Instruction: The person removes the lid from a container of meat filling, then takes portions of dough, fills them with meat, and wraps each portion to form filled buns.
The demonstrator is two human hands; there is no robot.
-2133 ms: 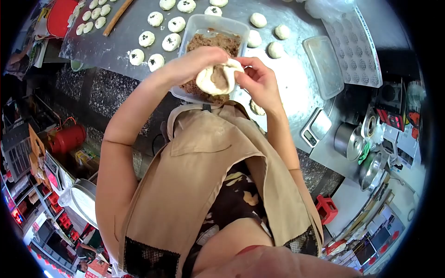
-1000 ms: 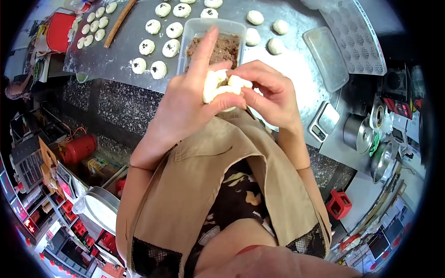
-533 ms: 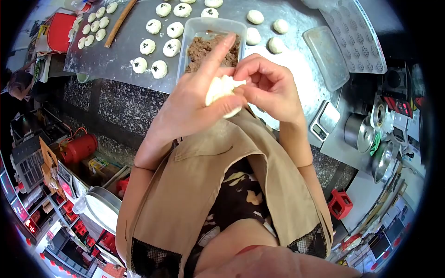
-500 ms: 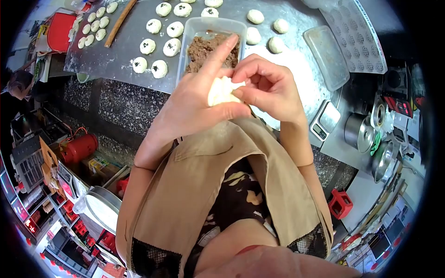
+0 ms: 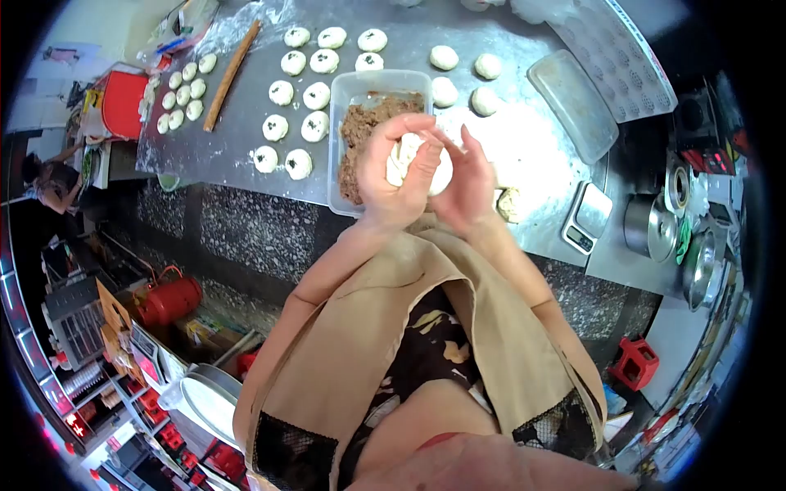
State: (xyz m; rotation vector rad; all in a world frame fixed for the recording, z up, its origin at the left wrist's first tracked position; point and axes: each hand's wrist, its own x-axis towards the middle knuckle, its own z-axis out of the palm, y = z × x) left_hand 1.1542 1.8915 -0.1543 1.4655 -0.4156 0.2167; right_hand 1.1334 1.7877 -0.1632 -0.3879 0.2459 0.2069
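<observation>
One dough piece (image 5: 443, 175) sits within the curled left hand (image 5: 388, 190); right hand (image 5: 468, 185), earlier pinching pleats, now spread alongside. Pleating seems finished.

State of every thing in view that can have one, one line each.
Dough piece: held, partly hidden.
Left hand: curled around it.
Right hand: open, cupped beside it.
Plastic container: uncovered, partly filled.
Dark-topped buns: set out apart.
Rolling pin: lying flat.
Scale: platform bare.
</observation>
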